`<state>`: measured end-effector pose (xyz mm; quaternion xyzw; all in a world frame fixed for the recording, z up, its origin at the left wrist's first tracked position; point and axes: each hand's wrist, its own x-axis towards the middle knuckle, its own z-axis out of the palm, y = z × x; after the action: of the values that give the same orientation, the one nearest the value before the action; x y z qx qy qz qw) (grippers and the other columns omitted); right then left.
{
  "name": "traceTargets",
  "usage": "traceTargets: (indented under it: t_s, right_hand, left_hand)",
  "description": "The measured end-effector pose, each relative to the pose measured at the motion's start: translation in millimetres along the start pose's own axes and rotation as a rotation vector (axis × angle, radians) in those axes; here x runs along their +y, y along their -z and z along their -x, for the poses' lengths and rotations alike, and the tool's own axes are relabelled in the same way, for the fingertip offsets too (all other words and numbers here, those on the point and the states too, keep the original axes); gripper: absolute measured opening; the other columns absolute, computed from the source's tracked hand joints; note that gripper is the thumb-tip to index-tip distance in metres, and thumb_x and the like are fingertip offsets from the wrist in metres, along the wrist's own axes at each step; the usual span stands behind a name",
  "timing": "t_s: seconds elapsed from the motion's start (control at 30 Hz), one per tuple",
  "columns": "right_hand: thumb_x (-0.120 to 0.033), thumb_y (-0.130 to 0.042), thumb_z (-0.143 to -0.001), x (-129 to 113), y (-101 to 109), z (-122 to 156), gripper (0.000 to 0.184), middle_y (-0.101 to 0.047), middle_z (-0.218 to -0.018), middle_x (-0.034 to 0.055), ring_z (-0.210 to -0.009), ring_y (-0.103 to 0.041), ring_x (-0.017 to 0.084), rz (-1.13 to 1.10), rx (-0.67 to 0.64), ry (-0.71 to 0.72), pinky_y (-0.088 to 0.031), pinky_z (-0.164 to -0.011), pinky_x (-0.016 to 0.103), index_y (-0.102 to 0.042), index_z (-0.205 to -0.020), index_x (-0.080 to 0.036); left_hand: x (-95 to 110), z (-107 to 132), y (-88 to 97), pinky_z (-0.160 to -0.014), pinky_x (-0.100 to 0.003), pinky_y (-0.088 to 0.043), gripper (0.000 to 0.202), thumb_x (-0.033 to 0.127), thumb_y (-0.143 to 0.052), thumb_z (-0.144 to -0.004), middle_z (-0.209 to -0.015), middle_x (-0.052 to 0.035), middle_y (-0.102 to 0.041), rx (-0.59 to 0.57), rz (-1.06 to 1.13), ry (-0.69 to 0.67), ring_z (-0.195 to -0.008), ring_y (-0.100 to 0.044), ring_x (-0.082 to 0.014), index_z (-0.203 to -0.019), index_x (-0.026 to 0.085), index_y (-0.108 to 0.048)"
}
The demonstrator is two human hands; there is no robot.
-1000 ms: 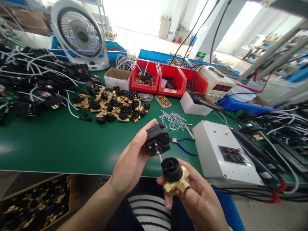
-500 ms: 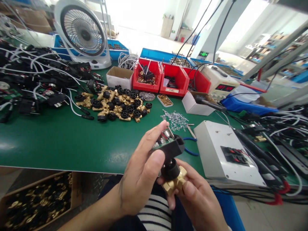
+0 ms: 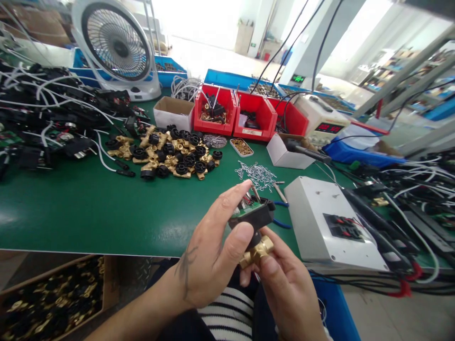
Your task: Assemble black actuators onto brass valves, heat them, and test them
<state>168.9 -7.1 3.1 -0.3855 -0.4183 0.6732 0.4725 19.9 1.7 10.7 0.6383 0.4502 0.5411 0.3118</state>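
Observation:
My left hand (image 3: 209, 251) grips a black actuator box (image 3: 253, 218), open side up, with a green circuit board showing inside. The box sits on top of a brass valve body (image 3: 256, 252) that my right hand (image 3: 284, 284) holds from below. Both hands are just in front of the near edge of the green table (image 3: 88, 213). A pile of brass valves with black caps (image 3: 167, 156) lies farther back on the mat.
Blue-handled pliers (image 3: 280, 219) and a heap of wire clips (image 3: 256, 174) lie beyond my hands. A white box with sockets (image 3: 327, 227) stands at right. Red bins (image 3: 234, 113), a fan (image 3: 113, 45), wired black actuators (image 3: 46, 118) and a carton of parts (image 3: 53, 298) surround the table.
My left hand turned the black box over and brought it down onto the capped brass valve. The black cap, plain a second ago, is now hidden under the box.

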Motion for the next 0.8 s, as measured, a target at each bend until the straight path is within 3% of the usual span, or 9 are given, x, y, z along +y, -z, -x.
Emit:
traceTargets:
  t_s: [0.1, 0.17, 0.3, 0.43, 0.5, 0.6, 0.7, 0.8]
  right_hand:
    - [-0.051, -0.070, -0.084, -9, -1, -7, 0.046, -0.071, -0.075, 0.0037, -0.050, -0.053, 0.007, -0.066, 0.038, -0.047, -0.046, -0.050, 0.018, -0.065, -0.117, -0.018]
    - [-0.053, -0.069, -0.084, -13, -2, -9, 0.046, -0.073, -0.081, 0.0064, -0.047, -0.046, 0.005, -0.058, 0.081, -0.041, -0.040, -0.044, 0.016, -0.066, -0.113, -0.018]
    - [-0.053, -0.063, -0.088, -8, 6, -10, 0.046, -0.073, -0.083, 0.0066, -0.049, -0.047, 0.007, 0.102, 0.088, 0.025, -0.039, -0.044, 0.018, -0.063, -0.121, -0.021]
    - [-0.058, -0.054, -0.092, -2, 20, -24, 0.044, -0.069, -0.097, 0.0057, -0.085, -0.062, 0.017, 0.389, 0.115, 0.283, -0.051, -0.073, 0.029, -0.067, -0.118, -0.024]
    - [-0.062, -0.049, -0.093, -3, 22, -34, 0.047, -0.065, -0.108, 0.0057, -0.101, -0.060, 0.020, 0.400, 0.172, 0.414, -0.049, -0.087, 0.033, -0.067, -0.118, -0.026]
    - [-0.067, -0.043, -0.092, -10, 15, -45, 0.054, -0.061, -0.122, 0.0078, -0.112, -0.057, 0.025, 0.250, 0.173, 0.453, -0.045, -0.098, 0.042, -0.066, -0.119, -0.025]
    - [-0.064, -0.046, -0.091, -18, 1, -48, 0.050, -0.062, -0.118, 0.0082, -0.105, -0.060, 0.025, 0.150, 0.140, 0.431, -0.047, -0.095, 0.044, -0.069, -0.111, -0.024]
    - [-0.050, -0.045, -0.095, -24, -9, -48, 0.038, -0.063, -0.106, 0.0071, -0.092, -0.061, 0.021, 0.130, 0.190, 0.451, -0.052, -0.083, 0.037, -0.071, -0.102, -0.023]
  left_hand:
    - [-5, 1, 0.8, -0.120, -0.042, -0.027, 0.074, 0.046, -0.057, -0.092, -0.160, -0.0074, -0.023, -0.052, -0.185, -0.070, -0.146, -0.026, -0.0285, -0.153, 0.027, -0.021]
    - [-7, 1, 0.1, -0.115, -0.046, -0.035, 0.089, 0.049, -0.068, -0.083, -0.159, -0.0116, -0.022, -0.054, -0.313, -0.104, -0.145, -0.028, -0.0322, -0.153, 0.028, -0.017]
    - [-6, 2, -3.2, -0.102, -0.040, -0.050, 0.081, 0.035, -0.069, -0.083, -0.141, -0.0131, -0.041, 0.001, -0.414, -0.093, -0.130, -0.047, -0.0274, -0.149, 0.026, -0.023]
    - [-4, 2, -7.5, -0.101, -0.037, -0.050, 0.074, 0.029, -0.073, -0.076, -0.130, -0.0093, -0.049, 0.070, -0.328, -0.025, -0.120, -0.053, -0.0239, -0.139, 0.024, -0.036]
    - [-3, 4, -10.2, -0.099, -0.036, -0.051, 0.074, 0.031, -0.075, -0.074, -0.127, -0.0085, -0.050, 0.074, -0.294, 0.000, -0.116, -0.055, -0.0231, -0.138, 0.024, -0.038]
    - [0, 7, -14.3, -0.094, -0.036, -0.054, 0.076, 0.035, -0.074, -0.074, -0.125, -0.0094, -0.050, 0.041, -0.292, -0.016, -0.113, -0.056, -0.0226, -0.139, 0.021, -0.036]
    - [5, 10, -17.9, -0.091, -0.033, -0.055, 0.074, 0.035, -0.071, -0.075, -0.122, -0.0103, -0.050, 0.039, -0.299, -0.080, -0.110, -0.056, -0.0209, -0.138, 0.017, -0.036]
    - [9, 10, -21.6, -0.091, -0.029, -0.054, 0.070, 0.034, -0.069, -0.076, -0.116, -0.0092, -0.050, 0.079, -0.288, -0.136, -0.105, -0.056, -0.0181, -0.136, 0.014, -0.038]
